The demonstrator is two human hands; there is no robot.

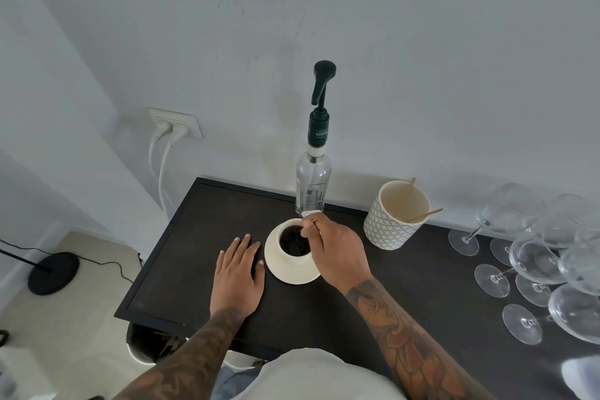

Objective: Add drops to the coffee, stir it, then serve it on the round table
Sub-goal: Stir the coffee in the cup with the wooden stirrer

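The right hand (337, 250) pinches a thin wooden stick (316, 230) that dips into the coffee cup (293, 242). The left hand (238, 273) lies flat and spread on the dark desk (194, 237), just beside the saucer (289, 273). Stirring too fast could splash coffee out. A big elbow swing might knock the glasses (532, 256) nearby.

Only thing I can actually read from here is "TEISSEIRE" in small white letters on the dark green collar (318, 132) of the pump, sitting on top of the clear glass bottle (313, 188). There's raised lettering on the glass itself too, but it's too blurry to read.
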